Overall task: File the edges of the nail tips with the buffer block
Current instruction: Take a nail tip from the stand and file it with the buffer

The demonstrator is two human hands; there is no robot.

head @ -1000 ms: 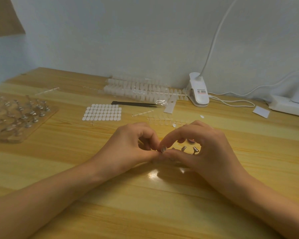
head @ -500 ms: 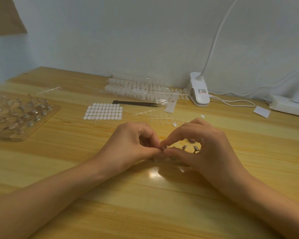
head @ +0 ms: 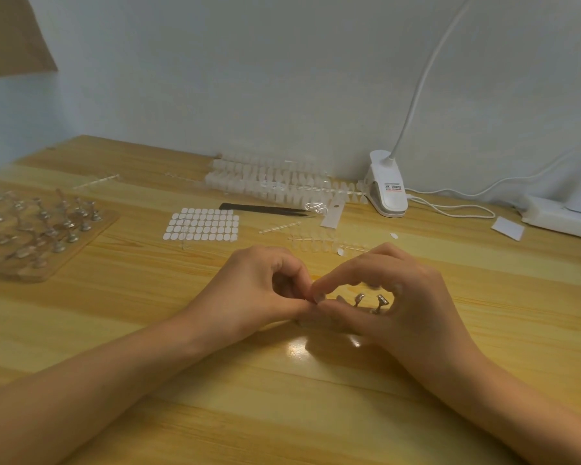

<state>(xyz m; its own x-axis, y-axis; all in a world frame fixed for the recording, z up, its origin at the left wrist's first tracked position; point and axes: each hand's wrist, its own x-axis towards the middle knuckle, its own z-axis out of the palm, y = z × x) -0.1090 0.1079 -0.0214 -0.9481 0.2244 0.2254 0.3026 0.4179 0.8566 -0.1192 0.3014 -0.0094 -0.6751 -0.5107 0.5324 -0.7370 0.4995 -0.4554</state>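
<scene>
Nail tip: a small pale piece, judged to be one tip, too small to identify with certainty; in front of and to the left of the clip lamp, well apart from it, low over the table. Left hand: thumb and forefinger curled into a pinch on that piece. Right hand: forefinger and thumb pinching at the same spot, fingertips of both hands touching; other fingers arched over two small metal stands, directly in front of the lamp. Buffer block: not seen anywhere in view. Loose clear strips of tips: between the hands and the lamp. Stacked racks of nail tips: just left of the lamp, against the wall. Black tweezers and a sheet of white oval stickers: left of the lamp, nearer the person than the racks. Wooden board of metal stands: far left of the lamp. White card and power strip: right of the lamp. Step in hand, as judged: handling a single tip, filing not begun. Next move calls for finding the block, freeing one hand for it, and gripping the tip by its sides so that the edge lies exposed for light strokes.
</scene>
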